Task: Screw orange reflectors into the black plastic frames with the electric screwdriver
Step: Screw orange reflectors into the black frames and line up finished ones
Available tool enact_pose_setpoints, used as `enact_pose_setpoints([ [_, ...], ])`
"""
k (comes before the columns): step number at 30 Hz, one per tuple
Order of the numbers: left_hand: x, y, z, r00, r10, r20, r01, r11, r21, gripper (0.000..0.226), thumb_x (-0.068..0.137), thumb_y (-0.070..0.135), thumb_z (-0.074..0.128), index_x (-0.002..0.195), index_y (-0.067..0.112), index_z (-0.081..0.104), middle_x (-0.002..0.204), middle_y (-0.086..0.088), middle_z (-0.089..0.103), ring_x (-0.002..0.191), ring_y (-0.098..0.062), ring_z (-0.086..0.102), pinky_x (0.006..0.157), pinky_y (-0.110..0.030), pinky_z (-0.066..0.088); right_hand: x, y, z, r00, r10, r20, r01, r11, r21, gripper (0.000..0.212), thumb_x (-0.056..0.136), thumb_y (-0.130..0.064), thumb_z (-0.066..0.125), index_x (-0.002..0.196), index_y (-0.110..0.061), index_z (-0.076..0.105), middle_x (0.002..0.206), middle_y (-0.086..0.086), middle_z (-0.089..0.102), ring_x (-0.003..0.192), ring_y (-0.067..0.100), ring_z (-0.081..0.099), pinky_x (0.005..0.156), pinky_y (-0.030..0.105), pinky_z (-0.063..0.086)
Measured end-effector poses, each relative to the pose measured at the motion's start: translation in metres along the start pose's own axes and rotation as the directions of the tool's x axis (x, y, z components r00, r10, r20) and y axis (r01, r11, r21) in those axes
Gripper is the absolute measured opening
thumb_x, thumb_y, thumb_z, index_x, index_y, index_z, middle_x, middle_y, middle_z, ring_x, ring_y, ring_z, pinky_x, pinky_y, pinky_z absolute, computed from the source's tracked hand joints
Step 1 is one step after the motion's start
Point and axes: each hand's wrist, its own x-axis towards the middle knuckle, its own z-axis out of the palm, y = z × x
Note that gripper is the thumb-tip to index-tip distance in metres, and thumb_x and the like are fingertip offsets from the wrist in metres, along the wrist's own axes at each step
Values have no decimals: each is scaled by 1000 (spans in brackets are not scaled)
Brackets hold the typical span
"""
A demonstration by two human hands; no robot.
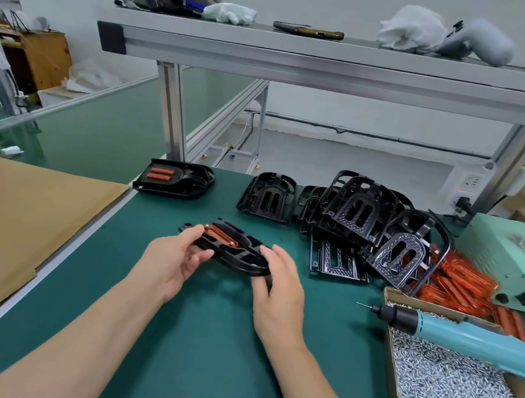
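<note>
A black plastic frame (238, 252) with an orange reflector (221, 235) seated in it is held just above the green mat. My left hand (174, 259) grips its left end, thumb on top. My right hand (279, 285) holds its right end with curled fingers. The teal electric screwdriver (460, 336) lies across the cardboard box of screws (466, 385) at the right, bit pointing left. A pile of empty black frames (354, 221) sits behind, with loose orange reflectors (461, 287) to its right. A finished frame with two reflectors (170, 178) lies at the back left.
A mint-green power supply (514, 262) stands at the far right. A cardboard sheet (6, 225) covers the left bench. An aluminium shelf (345, 70) overhangs the back, on posts (172, 114), carrying cloths and a phone.
</note>
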Motion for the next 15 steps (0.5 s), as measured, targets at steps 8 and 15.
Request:
enact_pose_setpoints([
  [8,-2,-14,-6,946,325,17,-307,874,378,46,91,57,61,99,12,65,92,-5,68,73,-13,64,65,-26,51,7,8,-1,964,247,-94,-223,952,210,19,100,-27,60,89,-14,68,77,-1,66,78,15,66,70,28,46],
  [15,12,-23,-13,958,215,190,-272,892,361,35,97,22,65,131,19,57,118,-9,67,86,-21,74,73,-27,57,10,8,-3,917,398,-26,-363,859,361,40,103,-39,50,81,-9,64,75,1,73,60,12,72,57,14,47],
])
